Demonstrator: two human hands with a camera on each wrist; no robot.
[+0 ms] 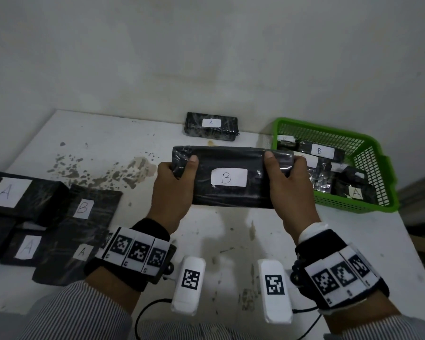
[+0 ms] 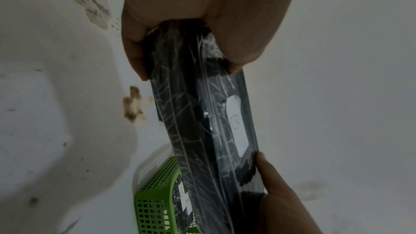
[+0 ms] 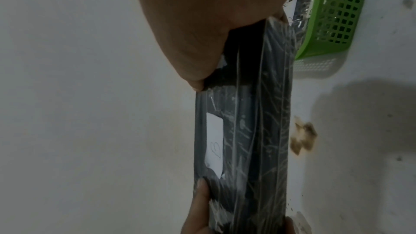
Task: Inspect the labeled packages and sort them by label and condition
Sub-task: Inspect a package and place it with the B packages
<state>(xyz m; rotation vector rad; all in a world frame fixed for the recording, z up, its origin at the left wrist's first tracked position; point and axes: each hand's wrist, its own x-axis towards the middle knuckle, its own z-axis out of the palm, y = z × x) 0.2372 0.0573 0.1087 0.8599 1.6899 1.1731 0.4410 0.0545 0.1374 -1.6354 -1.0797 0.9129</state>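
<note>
I hold a black plastic-wrapped package (image 1: pixel 231 195) with a white label marked B (image 1: pixel 229 177) above the table's middle, label facing me. My left hand (image 1: pixel 174 182) grips its left end with the thumb on top. At the other end my right hand (image 1: pixel 287 185) grips it the same way. The left wrist view looks along the package (image 2: pixel 198 122) from my left hand (image 2: pixel 202 15), and the right wrist view shows the package (image 3: pixel 254 140) under my right hand (image 3: pixel 213 24).
A green basket (image 1: pixel 368 153) at the right holds several wrapped packages marked A and B. One package marked A (image 1: pixel 211 127) lies at the table's far edge. Several more packages marked A and B (image 1: pixel 49 217) are piled at the left. The white table (image 1: pixel 108 143) is stained.
</note>
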